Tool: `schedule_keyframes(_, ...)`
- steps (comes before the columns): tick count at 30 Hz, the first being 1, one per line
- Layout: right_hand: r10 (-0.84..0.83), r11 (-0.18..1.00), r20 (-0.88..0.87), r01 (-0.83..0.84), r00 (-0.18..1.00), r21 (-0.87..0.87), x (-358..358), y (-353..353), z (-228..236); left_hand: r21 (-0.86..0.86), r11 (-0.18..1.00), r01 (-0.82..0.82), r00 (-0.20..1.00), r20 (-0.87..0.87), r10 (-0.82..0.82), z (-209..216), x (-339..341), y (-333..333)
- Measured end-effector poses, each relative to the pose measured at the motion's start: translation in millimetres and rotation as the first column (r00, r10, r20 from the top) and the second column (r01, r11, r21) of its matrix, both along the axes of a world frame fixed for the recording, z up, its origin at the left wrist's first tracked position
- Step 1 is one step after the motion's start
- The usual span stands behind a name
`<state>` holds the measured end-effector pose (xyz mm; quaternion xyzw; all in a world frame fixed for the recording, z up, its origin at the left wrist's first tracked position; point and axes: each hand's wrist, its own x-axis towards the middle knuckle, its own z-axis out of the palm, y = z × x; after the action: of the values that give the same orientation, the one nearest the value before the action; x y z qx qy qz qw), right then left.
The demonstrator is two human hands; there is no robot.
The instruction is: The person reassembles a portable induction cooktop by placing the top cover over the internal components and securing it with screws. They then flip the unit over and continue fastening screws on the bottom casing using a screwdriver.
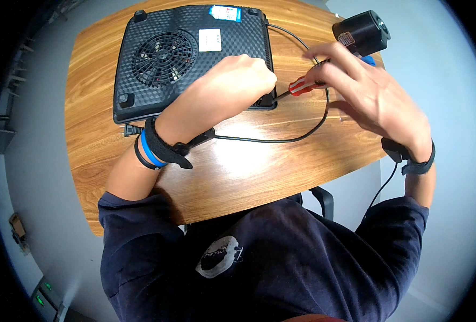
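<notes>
A black induction cooker [141, 99] appears to lie bottom side up on the wooden table, its round fan grille [164, 58] and corner feet showing. My left hand [235, 80] is curled over its right side near the front corner; the fingertips are hidden, and what they grip cannot be made out. From the right, my right hand [364, 94] has its fingers bent round the handle end of a red-and-white screwdriver [301, 87]. The screwdriver's shaft slants down leftward to the cooker's front right corner, close to my left hand. Whether its tip sits in a screw is hidden.
A black power cord [297, 140] loops from the cooker's far right side around to the front, its plug [133, 130] near the front left corner. A black cylinder [360, 33] stands at the table's far right, with a small blue thing [368, 60] beside it.
</notes>
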<state>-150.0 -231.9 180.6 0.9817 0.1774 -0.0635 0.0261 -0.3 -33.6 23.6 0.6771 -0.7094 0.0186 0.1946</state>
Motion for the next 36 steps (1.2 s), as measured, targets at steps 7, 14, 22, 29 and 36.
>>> schedule_keyframes(7,-0.107,0.993,0.046,0.109,0.993,-0.053,3.4,-0.4,-7.2,-0.123,0.992,0.007,1.0,-0.011,-0.009,-15.4,3.7,2.6)
schedule_keyframes(14,-0.085,0.996,0.038,0.085,0.996,0.004,3.7,-5.8,-16.4,-0.072,0.997,0.005,0.999,-0.051,-0.009,-2.2,0.9,3.1)
schedule_keyframes(22,0.209,0.933,-0.026,-0.191,0.978,0.304,16.9,-24.3,-24.3,-0.158,0.986,0.052,0.998,-0.039,-0.059,-15.6,3.2,3.2)
schedule_keyframes(29,0.021,1.0,0.001,-0.021,1.0,0.017,-1.7,-1.5,-4.3,-0.265,0.964,0.038,0.996,-0.062,-0.057,-22.8,-1.8,12.9)
schedule_keyframes(36,-0.214,0.969,0.105,0.225,0.971,-0.099,-6.4,-3.8,-18.3,-0.237,0.971,0.038,0.998,-0.037,-0.048,-18.8,-1.4,14.2)
